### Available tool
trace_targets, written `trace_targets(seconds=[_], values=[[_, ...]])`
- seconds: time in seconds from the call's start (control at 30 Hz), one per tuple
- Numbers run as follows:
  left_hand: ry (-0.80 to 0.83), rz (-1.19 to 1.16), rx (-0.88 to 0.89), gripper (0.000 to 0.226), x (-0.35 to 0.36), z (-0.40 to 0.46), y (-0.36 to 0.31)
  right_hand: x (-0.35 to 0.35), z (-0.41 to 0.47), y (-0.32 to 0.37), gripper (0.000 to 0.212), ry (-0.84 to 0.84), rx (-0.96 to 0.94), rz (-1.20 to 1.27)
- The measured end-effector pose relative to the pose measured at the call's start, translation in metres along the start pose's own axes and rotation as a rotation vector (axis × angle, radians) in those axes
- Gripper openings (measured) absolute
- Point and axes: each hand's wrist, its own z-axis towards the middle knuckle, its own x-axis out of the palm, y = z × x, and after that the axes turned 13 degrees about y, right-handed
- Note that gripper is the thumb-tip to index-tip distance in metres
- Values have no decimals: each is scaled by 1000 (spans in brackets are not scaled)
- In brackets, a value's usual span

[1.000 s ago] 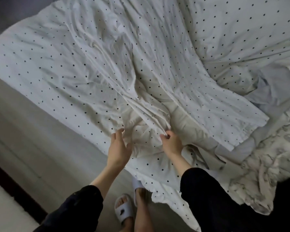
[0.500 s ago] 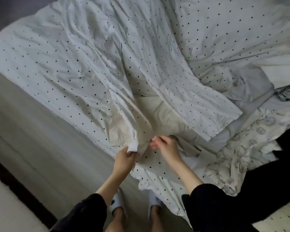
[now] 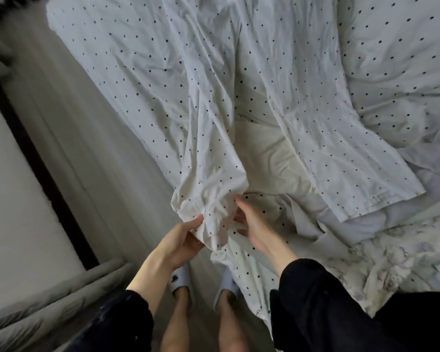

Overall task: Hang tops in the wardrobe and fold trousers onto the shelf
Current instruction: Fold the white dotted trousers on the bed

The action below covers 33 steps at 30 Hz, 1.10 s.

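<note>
a: what's the left hand (image 3: 181, 240) doing?
b: it grips a bunched end of the white dotted trousers (image 3: 214, 123), fingers curled round the cloth at the edge of the bed (image 3: 404, 59).
a: and the right hand (image 3: 252, 224)?
b: just beside the bunch, fingers fairly straight against the cloth; how far it holds, i can't tell.
a: anything else?
b: the trousers lie spread up the bed over a dotted sheet. a patterned cloth (image 3: 404, 250) lies at right. pale slippers (image 3: 179, 278) stand on the floor (image 3: 99, 161) below.
</note>
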Motion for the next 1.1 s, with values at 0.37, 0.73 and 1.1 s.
trace_targets(seconds=[0.37,0.73,1.1], values=[[-595,718,52,79,-18,25,6,-16,-15,9,15,-187,-111,-316],[-700,744,173,24,-3,63,-14,-36,-59,-11,13,-232,-147,-385],[-720,823,136,32,-47,11,8,-31,-73,-12,24,-230,-52,-365]])
